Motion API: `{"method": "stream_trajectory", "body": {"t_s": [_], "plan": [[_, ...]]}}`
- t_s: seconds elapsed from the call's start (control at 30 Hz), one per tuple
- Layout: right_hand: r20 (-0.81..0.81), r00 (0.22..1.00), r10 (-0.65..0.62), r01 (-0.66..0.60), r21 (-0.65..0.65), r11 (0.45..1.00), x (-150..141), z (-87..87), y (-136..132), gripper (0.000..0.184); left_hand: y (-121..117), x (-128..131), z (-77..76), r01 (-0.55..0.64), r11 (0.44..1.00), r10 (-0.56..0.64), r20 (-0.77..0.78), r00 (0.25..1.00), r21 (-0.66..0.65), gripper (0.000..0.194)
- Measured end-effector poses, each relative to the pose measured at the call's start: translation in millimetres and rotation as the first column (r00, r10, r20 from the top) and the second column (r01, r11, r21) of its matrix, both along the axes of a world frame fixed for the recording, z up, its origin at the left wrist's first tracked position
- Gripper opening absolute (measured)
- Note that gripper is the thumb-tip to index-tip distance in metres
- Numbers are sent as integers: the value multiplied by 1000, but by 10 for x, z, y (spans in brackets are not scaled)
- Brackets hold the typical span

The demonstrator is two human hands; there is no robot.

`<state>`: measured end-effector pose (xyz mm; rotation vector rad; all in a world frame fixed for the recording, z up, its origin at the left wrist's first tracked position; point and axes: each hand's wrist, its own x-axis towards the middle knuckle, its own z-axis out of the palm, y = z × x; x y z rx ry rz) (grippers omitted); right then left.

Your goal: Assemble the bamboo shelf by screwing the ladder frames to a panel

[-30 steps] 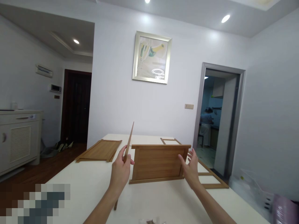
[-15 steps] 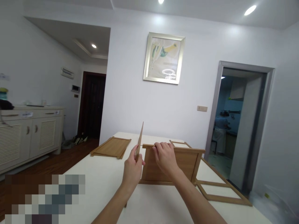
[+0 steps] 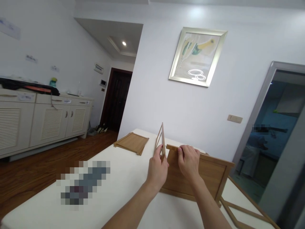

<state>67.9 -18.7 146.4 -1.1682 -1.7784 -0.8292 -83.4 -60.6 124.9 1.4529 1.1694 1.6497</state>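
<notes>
My left hand (image 3: 157, 170) is closed around the edge of a slim wooden frame (image 3: 163, 136), which stands upright and is seen nearly edge-on. Beside it, my right hand (image 3: 190, 160) wraps its fingers over the top rail of a wooden panel (image 3: 211, 171) with raised borders. That panel stands on its long edge on the white table (image 3: 126, 171). The left end of its top rail is close to the frame; whether the two touch I cannot tell. My right forearm covers part of the panel.
Flat wooden panels (image 3: 132, 142) lie overlapping at the table's far left. An open wooden frame (image 3: 246, 210) lies at the right. A pixelated dark object (image 3: 85, 181) rests near the left edge. Beyond the doorway is a person (image 3: 256, 143).
My view has swung left and tilted, so everything sits further right. The frame in my left hand has turned, showing its opening, and now stands closer to the panel's rail end.
</notes>
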Motion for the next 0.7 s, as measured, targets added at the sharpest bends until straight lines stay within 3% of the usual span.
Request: {"method": "stream_trajectory", "body": {"t_s": [0.5, 0.7], "plan": [[-24, 1000, -3, 3, 6, 1000, 61, -56, -31, 26, -22, -4, 0, -7, 1000, 6, -22, 1000, -20, 44], [-10, 1000, -13, 13, 7, 1000, 63, -53, -30, 26, -43, 26, 1, -12, 999, 14, -52, 999, 34, 44]]}}
